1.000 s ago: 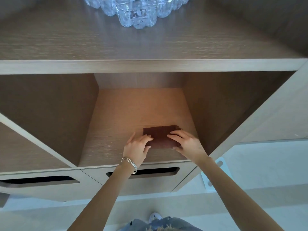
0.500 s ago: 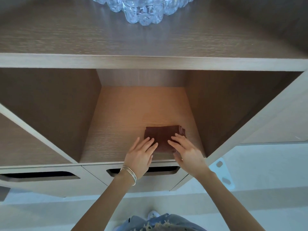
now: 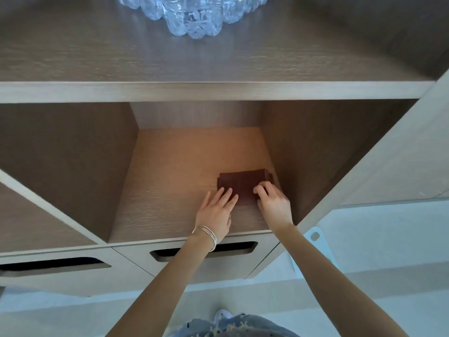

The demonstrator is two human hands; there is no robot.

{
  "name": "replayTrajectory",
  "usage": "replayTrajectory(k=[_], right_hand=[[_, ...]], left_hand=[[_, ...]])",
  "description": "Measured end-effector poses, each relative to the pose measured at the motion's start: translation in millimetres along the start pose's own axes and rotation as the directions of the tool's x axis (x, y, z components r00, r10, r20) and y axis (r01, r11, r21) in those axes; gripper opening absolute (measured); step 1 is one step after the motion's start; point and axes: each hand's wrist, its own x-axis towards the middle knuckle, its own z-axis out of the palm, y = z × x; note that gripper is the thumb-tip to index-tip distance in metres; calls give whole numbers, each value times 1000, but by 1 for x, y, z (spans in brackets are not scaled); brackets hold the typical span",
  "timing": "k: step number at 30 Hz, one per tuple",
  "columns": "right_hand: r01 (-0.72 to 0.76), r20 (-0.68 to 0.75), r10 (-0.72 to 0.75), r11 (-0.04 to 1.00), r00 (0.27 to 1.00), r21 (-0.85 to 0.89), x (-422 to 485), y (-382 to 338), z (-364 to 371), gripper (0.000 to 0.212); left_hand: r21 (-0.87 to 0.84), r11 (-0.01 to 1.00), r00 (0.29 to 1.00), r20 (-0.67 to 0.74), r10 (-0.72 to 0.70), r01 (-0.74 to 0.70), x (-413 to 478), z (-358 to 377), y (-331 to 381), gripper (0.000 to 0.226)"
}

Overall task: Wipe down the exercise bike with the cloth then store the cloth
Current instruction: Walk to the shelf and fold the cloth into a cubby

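- Nearest to me, my denim clothing [image 3: 233,327] and the toe of one shoe [image 3: 222,314] are showing at the bottom edge, over the pale floor [image 3: 376,239].
- My two bare forearms are reaching up and away from me into an open wooden cabinet compartment [image 3: 175,190]; thin metal bangles [image 3: 206,235] are sitting on my left wrist.
- Just below the compartment floor, a drawer front [image 3: 199,261] with a dark slot handle is passing under my left forearm, and another slotted drawer front [image 3: 56,268] is lying further left.
- My left hand [image 3: 215,210] is lying flat, fingers straight and slightly spread, with the fingertips resting on the near left part of the cloth [image 3: 243,182].
- My right hand [image 3: 273,203] is curling its fingers down onto the cloth's near right corner; whether it is pinching the fabric or only pressing on it, I cannot tell.
- The cloth, dark brown and folded into a rectangle, is lying on the compartment floor toward the right side, close to the right inner wall [image 3: 315,154].
- Further away and above, a shelf [image 3: 121,57] is carrying clear plastic bottles [image 3: 192,15] at its far edge.
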Motion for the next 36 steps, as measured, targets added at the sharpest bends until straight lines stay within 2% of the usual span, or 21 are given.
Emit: replayTrajectory(k=[2, 6, 10, 14, 18, 23, 29, 36], right_hand=[[-8, -15, 8, 1000, 1000, 17, -7, 1, 0, 27], [37, 22, -38, 999, 999, 19, -32, 3, 2, 32], [8, 71, -7, 1000, 997, -13, -28, 2, 6, 38], [-63, 340, 91, 994, 936, -93, -2, 8, 19, 60], [-116, 450, 162, 985, 878, -129, 53, 15, 27, 66], [-145, 479, 192, 980, 857, -133, 111, 31, 38, 59], [-106, 525, 189, 977, 830, -185, 158, 46, 55, 73], [-91, 578, 186, 978, 794, -190, 178, 54, 66, 56]], left_hand=[[56, 998, 1000, -22, 7, -6, -2, 1, 0, 58], [-77, 997, 1000, -18, 9, -10, -17, 12, 7, 54], [-79, 997, 1000, 10, -26, 27, -6, 16, 2, 53], [-36, 998, 997, 57, -46, 49, 28, 16, -6, 52], [-15, 995, 990, 105, -97, 99, 76, 12, -16, 53], [16, 988, 972, 178, -154, 154, 133, 4, -26, 53], [82, 985, 967, 191, -166, 153, 172, -1, -43, 58], [130, 980, 954, 241, -179, 151, 188, -5, -56, 62]])
